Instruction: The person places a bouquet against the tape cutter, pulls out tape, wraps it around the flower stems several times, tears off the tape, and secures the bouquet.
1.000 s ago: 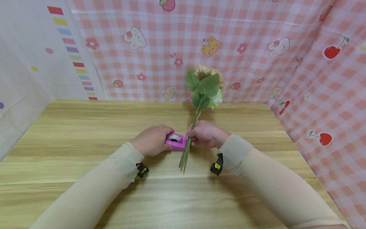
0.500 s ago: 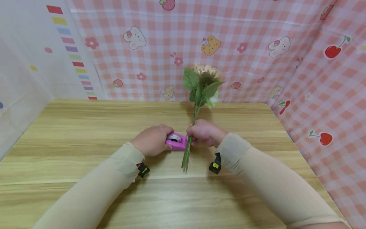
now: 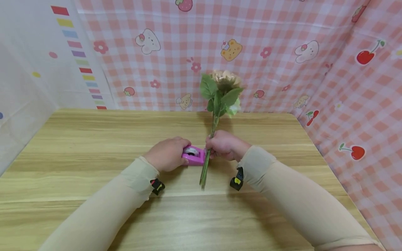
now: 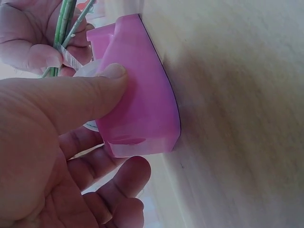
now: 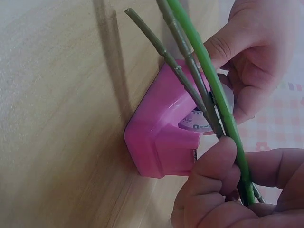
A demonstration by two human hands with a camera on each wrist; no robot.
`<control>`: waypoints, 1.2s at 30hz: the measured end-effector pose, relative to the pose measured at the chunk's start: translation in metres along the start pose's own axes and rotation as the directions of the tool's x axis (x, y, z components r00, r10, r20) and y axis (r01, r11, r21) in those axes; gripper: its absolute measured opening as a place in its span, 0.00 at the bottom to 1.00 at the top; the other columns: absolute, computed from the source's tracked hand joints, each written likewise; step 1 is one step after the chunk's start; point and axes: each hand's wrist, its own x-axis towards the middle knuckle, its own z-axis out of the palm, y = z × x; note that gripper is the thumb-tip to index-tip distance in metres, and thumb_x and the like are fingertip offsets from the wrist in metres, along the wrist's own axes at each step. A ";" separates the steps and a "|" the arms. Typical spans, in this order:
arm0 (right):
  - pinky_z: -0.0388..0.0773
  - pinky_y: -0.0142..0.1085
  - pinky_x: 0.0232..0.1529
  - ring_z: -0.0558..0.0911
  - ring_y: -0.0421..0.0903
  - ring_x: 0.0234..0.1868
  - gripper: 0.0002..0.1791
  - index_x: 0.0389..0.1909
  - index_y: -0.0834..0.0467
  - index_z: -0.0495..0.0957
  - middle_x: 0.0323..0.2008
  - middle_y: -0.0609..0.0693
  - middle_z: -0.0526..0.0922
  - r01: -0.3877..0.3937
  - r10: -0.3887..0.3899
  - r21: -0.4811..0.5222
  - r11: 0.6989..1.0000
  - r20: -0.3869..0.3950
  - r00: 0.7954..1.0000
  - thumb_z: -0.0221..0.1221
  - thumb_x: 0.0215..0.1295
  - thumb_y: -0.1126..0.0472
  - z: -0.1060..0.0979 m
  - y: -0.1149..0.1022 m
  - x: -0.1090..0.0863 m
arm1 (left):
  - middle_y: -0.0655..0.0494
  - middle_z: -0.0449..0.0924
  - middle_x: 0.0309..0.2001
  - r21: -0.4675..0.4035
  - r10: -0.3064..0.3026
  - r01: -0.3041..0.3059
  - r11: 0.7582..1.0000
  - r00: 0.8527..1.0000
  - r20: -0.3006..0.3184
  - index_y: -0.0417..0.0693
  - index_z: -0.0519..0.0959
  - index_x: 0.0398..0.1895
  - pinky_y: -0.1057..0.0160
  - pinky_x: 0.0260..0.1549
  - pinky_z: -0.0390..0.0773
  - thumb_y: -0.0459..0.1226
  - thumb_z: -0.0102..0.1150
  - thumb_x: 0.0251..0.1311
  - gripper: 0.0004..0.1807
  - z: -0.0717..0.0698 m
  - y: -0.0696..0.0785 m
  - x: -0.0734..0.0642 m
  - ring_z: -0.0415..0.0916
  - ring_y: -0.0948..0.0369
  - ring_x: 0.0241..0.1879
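My left hand point(image 3: 168, 153) grips a pink tape dispenser point(image 3: 195, 160) on the tabletop, thumb on its near side. A roll of clear tape point(image 5: 195, 122) sits inside it. My right hand point(image 3: 226, 144) pinches the stems point(image 3: 205, 170) of a small bunch of artificial flowers just right of the dispenser. At the top are a pale peach bloom point(image 3: 225, 79), a whitish-green bloom point(image 3: 233, 107) and green leaves point(image 3: 208, 86). The left wrist view shows a short strip of clear tape point(image 4: 71, 59) between the roll and the stems, beside the right hand's fingers.
The wooden table point(image 3: 185, 216) extends around both hands. Behind it hangs a pink checked cloth point(image 3: 176, 69) with cartoon prints, which also covers the right side. A white cloth point(image 3: 28, 87) hangs on the left.
The bunch has turned in my right hand: its leaves and blooms have shifted a little left, and its lower stem ends slightly right. The left hand and tape dispenser have stayed in place.
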 end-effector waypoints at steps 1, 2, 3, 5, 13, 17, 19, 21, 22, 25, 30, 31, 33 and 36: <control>0.80 0.32 0.32 0.75 0.44 0.26 0.10 0.32 0.58 0.66 0.24 0.49 0.72 0.000 0.000 0.006 1.000 0.004 1.000 0.51 0.69 0.75 0.000 0.000 0.000 | 0.47 0.79 0.67 0.001 -0.001 0.001 1.000 1.000 0.000 0.45 0.73 0.73 0.47 0.68 0.77 0.45 0.69 0.68 0.33 0.000 0.000 0.000 0.79 0.50 0.63; 0.80 0.32 0.32 0.75 0.44 0.27 0.08 0.35 0.60 0.67 0.25 0.49 0.72 -0.003 0.003 0.012 1.000 0.007 1.000 0.52 0.70 0.75 -0.001 0.000 -0.001 | 0.47 0.79 0.66 0.002 -0.001 0.001 1.000 1.000 0.000 0.45 0.73 0.72 0.47 0.68 0.77 0.45 0.69 0.68 0.33 0.000 0.000 0.000 0.80 0.50 0.62; 0.80 0.32 0.32 0.75 0.44 0.27 0.07 0.38 0.61 0.67 0.25 0.50 0.73 -0.001 0.001 0.015 1.000 0.009 1.000 0.52 0.70 0.75 -0.001 0.000 -0.001 | 0.47 0.79 0.66 0.003 -0.003 0.003 1.000 1.000 -0.002 0.45 0.74 0.72 0.47 0.67 0.78 0.45 0.69 0.68 0.32 0.000 0.001 0.000 0.80 0.51 0.62; 0.81 0.33 0.32 0.76 0.44 0.27 0.07 0.43 0.63 0.67 0.27 0.50 0.73 0.006 -0.006 0.018 1.000 0.010 1.000 0.53 0.70 0.76 -0.002 0.001 0.000 | 0.47 0.80 0.65 0.005 -0.007 0.007 1.000 1.000 -0.003 0.45 0.74 0.72 0.47 0.66 0.78 0.45 0.70 0.67 0.32 0.000 0.001 0.000 0.80 0.51 0.61; 0.82 0.32 0.31 0.77 0.43 0.25 0.11 0.47 0.67 0.69 0.27 0.49 0.74 0.026 -0.026 0.010 1.000 -0.045 0.999 0.56 0.66 0.78 -0.003 0.002 -0.001 | 0.47 0.81 0.62 0.022 -0.015 0.015 1.000 1.000 0.005 0.44 0.75 0.71 0.46 0.64 0.80 0.44 0.71 0.65 0.33 -0.003 0.004 0.000 0.81 0.49 0.59; 0.77 0.30 0.27 0.73 0.42 0.24 0.08 0.38 0.64 0.70 0.24 0.48 0.72 0.018 -0.017 0.018 1.000 -0.070 0.997 0.57 0.66 0.77 -0.002 0.002 0.000 | 0.47 0.82 0.61 0.030 -0.014 0.014 0.999 1.000 0.004 0.44 0.75 0.70 0.47 0.63 0.81 0.44 0.72 0.65 0.32 -0.003 0.004 0.000 0.82 0.50 0.58; 0.74 0.30 0.26 0.72 0.42 0.23 0.10 0.34 0.61 0.68 0.23 0.48 0.71 0.010 -0.007 0.034 0.999 -0.075 0.997 0.56 0.66 0.77 -0.002 0.003 0.000 | 0.47 0.82 0.60 0.030 -0.014 0.014 0.999 1.000 0.003 0.44 0.76 0.70 0.47 0.62 0.82 0.44 0.72 0.65 0.32 -0.003 0.004 0.000 0.82 0.51 0.57; 0.74 0.31 0.27 0.72 0.42 0.24 0.10 0.33 0.60 0.67 0.23 0.48 0.71 -0.003 0.007 0.061 0.998 -0.070 0.998 0.55 0.67 0.77 -0.001 0.003 0.001 | 0.48 0.82 0.60 0.028 -0.014 0.014 0.999 1.000 0.003 0.44 0.76 0.70 0.47 0.61 0.82 0.44 0.72 0.65 0.32 -0.002 0.004 0.000 0.82 0.51 0.56; 0.75 0.31 0.27 0.72 0.42 0.24 0.10 0.34 0.60 0.67 0.23 0.49 0.72 -0.009 0.014 0.076 0.997 -0.066 0.998 0.54 0.68 0.77 -0.001 0.003 0.001 | 0.48 0.82 0.60 0.028 -0.015 0.015 1.000 1.000 0.004 0.44 0.75 0.70 0.47 0.61 0.82 0.44 0.71 0.65 0.32 -0.002 0.004 0.001 0.82 0.51 0.56; 0.78 0.32 0.30 0.75 0.43 0.26 0.09 0.37 0.61 0.66 0.25 0.49 0.74 -0.022 0.027 0.101 0.995 -0.047 0.999 0.53 0.69 0.77 -0.001 0.002 0.001 | 0.48 0.82 0.60 0.027 -0.016 0.016 1.000 1.000 0.004 0.45 0.75 0.70 0.47 0.61 0.82 0.44 0.71 0.66 0.32 -0.002 0.004 0.001 0.82 0.51 0.56; 0.79 0.32 0.29 0.76 0.42 0.25 0.14 0.29 0.58 0.63 0.24 0.49 0.73 -0.028 0.028 0.117 0.993 0.003 1.000 0.51 0.71 0.77 -0.003 0.002 0.001 | 0.48 0.82 0.61 0.028 -0.017 0.017 0.999 1.000 0.002 0.45 0.75 0.70 0.47 0.61 0.82 0.44 0.72 0.65 0.32 -0.002 0.004 0.001 0.82 0.51 0.57; 0.80 0.31 0.29 0.76 0.42 0.25 0.16 0.27 0.58 0.62 0.24 0.49 0.73 -0.029 0.028 0.121 0.992 0.012 1.000 0.51 0.71 0.77 -0.004 0.002 0.002 | 0.48 0.82 0.61 0.029 -0.017 0.017 0.999 1.000 0.002 0.45 0.75 0.70 0.47 0.61 0.82 0.44 0.72 0.65 0.32 -0.002 0.004 0.001 0.82 0.51 0.57; 0.80 0.31 0.29 0.76 0.42 0.25 0.16 0.26 0.57 0.61 0.24 0.49 0.72 -0.030 0.027 0.126 0.992 0.026 0.999 0.51 0.71 0.77 -0.006 0.003 0.003 | 0.47 0.82 0.61 0.029 -0.019 0.019 0.999 1.000 0.004 0.45 0.75 0.71 0.47 0.61 0.82 0.44 0.72 0.65 0.32 -0.002 0.004 0.001 0.82 0.50 0.57; 0.80 0.31 0.29 0.76 0.42 0.25 0.16 0.27 0.57 0.61 0.24 0.49 0.72 -0.038 0.034 0.137 0.990 0.035 0.999 0.51 0.71 0.77 -0.008 0.003 0.004 | 0.48 0.82 0.61 0.030 -0.021 0.021 0.999 1.000 0.007 0.45 0.75 0.71 0.46 0.61 0.82 0.44 0.71 0.66 0.32 -0.003 0.005 0.001 0.82 0.50 0.58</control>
